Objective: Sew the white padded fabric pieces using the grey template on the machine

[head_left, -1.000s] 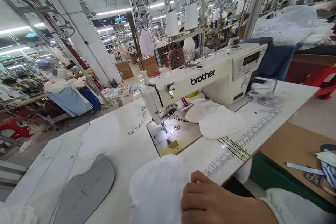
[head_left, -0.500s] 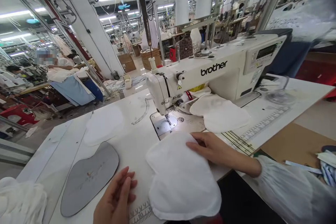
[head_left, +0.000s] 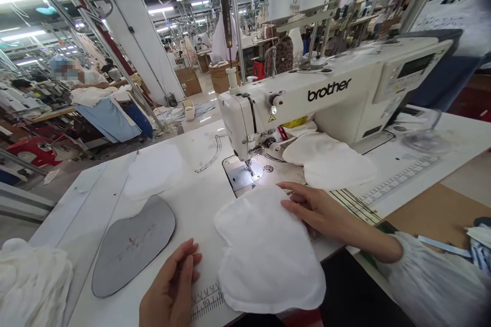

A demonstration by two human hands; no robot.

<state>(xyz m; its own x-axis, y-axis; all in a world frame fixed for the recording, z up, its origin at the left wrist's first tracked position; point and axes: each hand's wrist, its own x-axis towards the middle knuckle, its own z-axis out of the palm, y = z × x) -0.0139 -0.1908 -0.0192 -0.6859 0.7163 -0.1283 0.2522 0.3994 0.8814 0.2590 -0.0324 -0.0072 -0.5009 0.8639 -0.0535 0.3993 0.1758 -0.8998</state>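
Note:
A white heart-shaped fabric piece lies flat on the white sewing table, in front of the needle plate of a white Brother sewing machine. My right hand rests flat on the piece's upper right edge, fingers stretched out toward the needle. My left hand lies on the table just left of the piece, fingers extended and together, holding nothing.
A grey heart-shaped template lies left of my left hand, with a white piece behind it. Another white fabric piece sits under the machine arm. Crumpled white cloth lies at the near left. Other workstations and a person stand beyond.
The white piece came up onto the table and was spread flat near the needle. My left hand came into view beside it. In the last half second little has shifted.

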